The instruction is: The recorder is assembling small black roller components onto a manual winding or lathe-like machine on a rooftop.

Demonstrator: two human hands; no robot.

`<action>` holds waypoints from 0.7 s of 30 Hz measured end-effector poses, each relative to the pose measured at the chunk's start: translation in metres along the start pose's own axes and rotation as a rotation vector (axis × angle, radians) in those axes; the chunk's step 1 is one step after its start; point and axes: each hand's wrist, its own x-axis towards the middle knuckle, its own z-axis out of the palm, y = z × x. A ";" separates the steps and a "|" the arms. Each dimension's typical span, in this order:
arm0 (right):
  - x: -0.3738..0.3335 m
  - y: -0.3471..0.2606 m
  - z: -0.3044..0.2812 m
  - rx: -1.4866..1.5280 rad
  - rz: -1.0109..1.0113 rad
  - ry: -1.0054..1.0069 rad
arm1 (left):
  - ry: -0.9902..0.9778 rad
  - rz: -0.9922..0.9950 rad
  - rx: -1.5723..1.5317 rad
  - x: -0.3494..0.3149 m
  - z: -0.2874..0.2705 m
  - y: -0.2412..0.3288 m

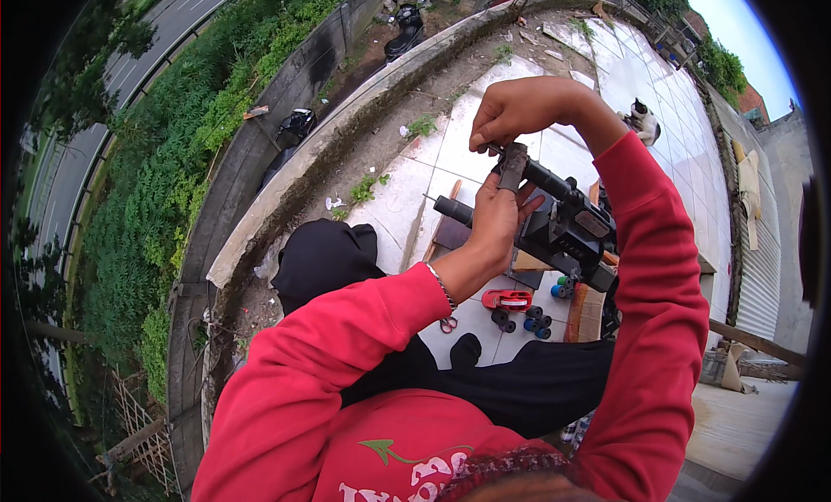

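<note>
My left hand (495, 223), with a bracelet at its wrist, is raised in front of me, fingers wrapped round a worn grey-brown flat piece (512, 166). Just above it, my right hand (530, 108) bends downward, pinching a thin dark rod (493, 147) at the piece's upper end. Beside and behind the left hand is a bulky black device (573, 229) with a dark cylinder (550, 180). Another dark cylinder (454, 209), with a thin tip, sticks out left of that hand. Whether these parts are joined cannot be made out.
Below lie a red plastic tool (506, 301), several small black, blue and green rollers or spools (537, 322) and red-handled scissors (448, 325) on white tiles (398, 195). A cat (642, 123) rests farther off. A low concrete wall (346, 138) curves along the left.
</note>
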 end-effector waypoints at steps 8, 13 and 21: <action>-0.002 0.005 0.007 0.100 -0.036 0.086 | -0.020 0.014 0.010 0.000 0.000 0.000; -0.012 -0.003 0.009 0.086 0.014 0.203 | -0.021 0.013 0.011 0.000 0.002 0.001; -0.013 0.001 0.013 0.128 -0.067 0.298 | -0.020 -0.001 0.002 -0.001 0.005 0.003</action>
